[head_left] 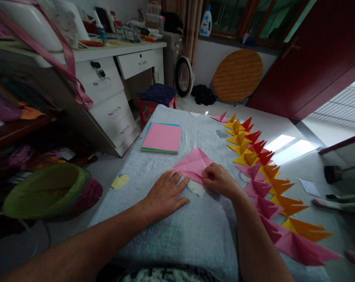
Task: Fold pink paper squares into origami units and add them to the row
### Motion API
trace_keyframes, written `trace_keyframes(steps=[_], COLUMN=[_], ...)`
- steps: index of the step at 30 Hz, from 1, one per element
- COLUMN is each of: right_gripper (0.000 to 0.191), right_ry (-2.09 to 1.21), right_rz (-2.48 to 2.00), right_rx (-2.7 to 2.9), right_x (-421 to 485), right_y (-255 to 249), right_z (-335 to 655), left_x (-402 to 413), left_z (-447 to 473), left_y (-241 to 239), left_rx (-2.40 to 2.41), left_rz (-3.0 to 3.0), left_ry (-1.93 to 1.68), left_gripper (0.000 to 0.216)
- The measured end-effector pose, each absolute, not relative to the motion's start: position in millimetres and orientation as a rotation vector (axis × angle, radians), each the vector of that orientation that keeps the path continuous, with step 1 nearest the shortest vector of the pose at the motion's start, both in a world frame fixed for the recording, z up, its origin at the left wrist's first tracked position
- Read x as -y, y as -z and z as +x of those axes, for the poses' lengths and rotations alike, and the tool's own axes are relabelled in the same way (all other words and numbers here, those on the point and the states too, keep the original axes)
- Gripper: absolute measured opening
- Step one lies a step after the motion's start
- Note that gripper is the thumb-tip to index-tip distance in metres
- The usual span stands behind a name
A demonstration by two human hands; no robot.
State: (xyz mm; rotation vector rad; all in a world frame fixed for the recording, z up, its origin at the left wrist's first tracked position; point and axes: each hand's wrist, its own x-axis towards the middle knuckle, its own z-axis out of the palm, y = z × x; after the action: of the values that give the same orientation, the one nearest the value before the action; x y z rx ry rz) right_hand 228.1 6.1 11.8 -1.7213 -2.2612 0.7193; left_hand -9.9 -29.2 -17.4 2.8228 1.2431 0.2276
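Observation:
A pink sheet of origami paper [193,161], creased and partly folded, lies on the cloth-covered table in front of me. My left hand [167,192] rests flat with fingers spread, its fingertips on the paper's left lower edge. My right hand [220,180] pinches the paper's right lower edge between curled fingers. Just beyond, to the left, sits a stack of square coloured paper [162,137] with pink on top and blue and green edges showing. Along the table's right side stand rows of folded paper cranes [258,188] in pink, yellow, orange and red.
A grey patterned cloth [171,239] covers the table. At left are a lined waste bin [48,192] and a white desk [107,94] with drawers. A stool [158,94] stands past the far edge, near a washing machine [183,76] with its door ajar. A round wooden tabletop [238,75] leans on the wall.

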Motion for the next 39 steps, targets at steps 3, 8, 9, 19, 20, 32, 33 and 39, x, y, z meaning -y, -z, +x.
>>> trace_keyframes(steps=[3,8,9,19,20,32,33,39], right_gripper=[0.006,0.005,0.006,0.015,0.015,0.014,0.013,0.013], right_ry=[-0.75,-0.727,-0.723,-0.566,-0.55,-0.474,-0.472,-0.441], right_rz=[-1.708,-1.73,-1.74,-1.874,-1.884,-1.915,-1.921,-1.961], right_rx=[2.28,2.267,2.258,2.09,2.088,2.061,2.052,2.034], right_x=[-4,-4,-5,-11,-11,-10,-10,-9], right_y=[-13,-13,-13,1,2,7,8,8], right_z=[230,229,228,222,222,221,221,220], left_x=[29,30,30,30,30,29,29,29], left_z=[-10,-9,-9,-11,-12,-12,-12,-12], left_y=[18,18,17,16,17,22,22,22], left_rx=[-1.251,-1.247,-1.249,-1.246,-1.246,-1.247,-1.248,-1.213], left_rz=[2.835,2.84,2.831,2.799,2.796,2.796,2.795,2.826], left_ry=[-0.226,-0.219,-0.217,-0.205,-0.205,-0.221,-0.223,-0.214], left_gripper=[0.065,0.064,0.064,0.063,0.063,0.066,0.066,0.064])
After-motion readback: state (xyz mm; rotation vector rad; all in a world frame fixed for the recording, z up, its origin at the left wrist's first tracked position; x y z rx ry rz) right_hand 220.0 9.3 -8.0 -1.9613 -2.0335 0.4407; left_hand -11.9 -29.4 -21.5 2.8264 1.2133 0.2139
